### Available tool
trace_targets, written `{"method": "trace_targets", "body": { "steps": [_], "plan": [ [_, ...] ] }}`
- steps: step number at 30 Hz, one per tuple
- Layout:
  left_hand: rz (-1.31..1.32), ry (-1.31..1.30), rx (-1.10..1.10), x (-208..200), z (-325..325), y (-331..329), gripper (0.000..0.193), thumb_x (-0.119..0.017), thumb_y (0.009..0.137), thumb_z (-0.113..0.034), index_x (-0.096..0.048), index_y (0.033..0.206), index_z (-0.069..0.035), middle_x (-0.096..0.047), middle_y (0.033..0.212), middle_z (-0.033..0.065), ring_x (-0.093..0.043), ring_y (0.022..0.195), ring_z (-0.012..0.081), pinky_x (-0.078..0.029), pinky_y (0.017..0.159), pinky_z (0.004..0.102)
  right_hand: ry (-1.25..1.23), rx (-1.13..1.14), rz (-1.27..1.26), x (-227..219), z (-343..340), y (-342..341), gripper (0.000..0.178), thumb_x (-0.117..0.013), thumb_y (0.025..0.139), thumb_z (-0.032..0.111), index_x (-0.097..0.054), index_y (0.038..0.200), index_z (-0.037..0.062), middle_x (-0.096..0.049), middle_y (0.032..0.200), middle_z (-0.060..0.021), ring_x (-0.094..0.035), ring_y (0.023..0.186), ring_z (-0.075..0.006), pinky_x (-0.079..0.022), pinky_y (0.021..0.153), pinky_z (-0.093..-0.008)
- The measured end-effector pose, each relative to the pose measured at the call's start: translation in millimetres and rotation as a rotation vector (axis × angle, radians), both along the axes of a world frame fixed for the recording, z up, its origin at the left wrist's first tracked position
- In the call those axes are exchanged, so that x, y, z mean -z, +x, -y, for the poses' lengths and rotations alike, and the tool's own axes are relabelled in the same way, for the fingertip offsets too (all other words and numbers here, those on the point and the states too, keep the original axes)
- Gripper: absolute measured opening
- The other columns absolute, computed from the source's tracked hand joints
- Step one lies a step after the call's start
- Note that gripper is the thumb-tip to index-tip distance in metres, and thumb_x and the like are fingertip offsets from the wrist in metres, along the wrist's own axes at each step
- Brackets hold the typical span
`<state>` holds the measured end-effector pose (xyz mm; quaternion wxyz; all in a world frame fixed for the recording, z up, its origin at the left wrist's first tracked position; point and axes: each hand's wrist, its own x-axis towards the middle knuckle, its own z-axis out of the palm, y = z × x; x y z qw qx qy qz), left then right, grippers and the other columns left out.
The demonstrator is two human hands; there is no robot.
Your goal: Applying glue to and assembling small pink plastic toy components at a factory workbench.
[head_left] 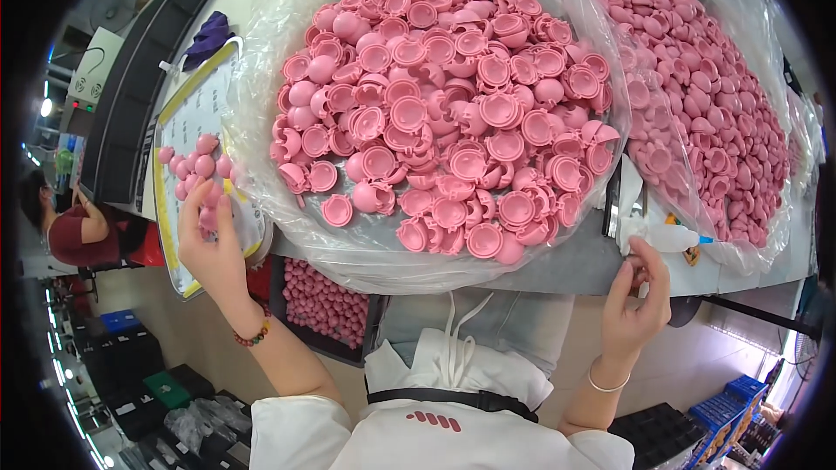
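Note:
At the left, my left hand [213, 248] reaches to a small cluster of pink plastic balls [205, 144] on a yellow-edged board [185, 122]. Its thumb and forefinger close around a pink ball [207, 219]. On the right, my right hand [640, 296] is at the table's front edge, fingers curled with thumb and forefinger close together. Whatever they may hold is too small to make out. Just beyond it lie a white wipe [629, 231] and a white squeeze bottle [669, 238] with a blue tip. Between my hands spreads a heap of pink half-shells [453, 122] on clear plastic.
A second plastic bag of pink half-shells [705, 104] stands at the far right. Below the table edge, a dark crate [373, 331] holds many pink balls. A purple cloth [209, 39] lies at the upper left, beside a long black trough [144, 87]. Another person [83, 231] sits at far left.

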<state>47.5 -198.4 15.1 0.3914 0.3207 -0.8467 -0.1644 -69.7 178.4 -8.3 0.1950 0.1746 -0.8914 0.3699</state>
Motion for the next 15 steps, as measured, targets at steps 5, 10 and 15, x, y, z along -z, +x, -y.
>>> {"method": "trace_targets", "body": {
  "steps": [5,10,15],
  "plan": [
    [-0.029,-0.080,0.057,-9,-46,-11,0.018,-0.060,0.072,-0.004,-0.060,0.090,-0.001,-0.060,0.093,0.0086,-0.055,0.084,0.0195,-0.041,0.074,0.0295,-0.276,0.000,-0.296,7,-16,-3,0.027,-0.051,0.076,-0.004,-0.047,0.102,-0.0068,-0.051,0.099,-0.0129,-0.049,0.079,-0.0142,-0.040,0.067,-0.0236],
    [0.252,-0.092,0.405,-4,-71,-35,0.023,-0.065,0.063,-0.006,-0.061,0.085,-0.005,-0.060,0.082,0.0064,-0.051,0.074,0.0231,-0.039,0.071,0.0316,-0.356,0.133,-0.358,1,-29,-25,0.034,-0.057,0.074,0.001,-0.046,0.105,-0.0036,-0.044,0.106,-0.0098,-0.042,0.086,-0.0127,-0.037,0.068,-0.0226],
    [0.203,-0.102,0.458,-2,-71,-34,0.020,-0.066,0.063,-0.006,-0.060,0.082,-0.003,-0.059,0.079,0.0061,-0.050,0.071,0.0201,-0.039,0.068,0.0299,-0.100,0.243,0.113,-4,-34,-36,0.031,-0.059,0.077,0.010,-0.049,0.103,-0.0036,-0.050,0.086,-0.0025,-0.041,0.065,-0.0085,-0.035,0.059,-0.0201]
  ]
}}
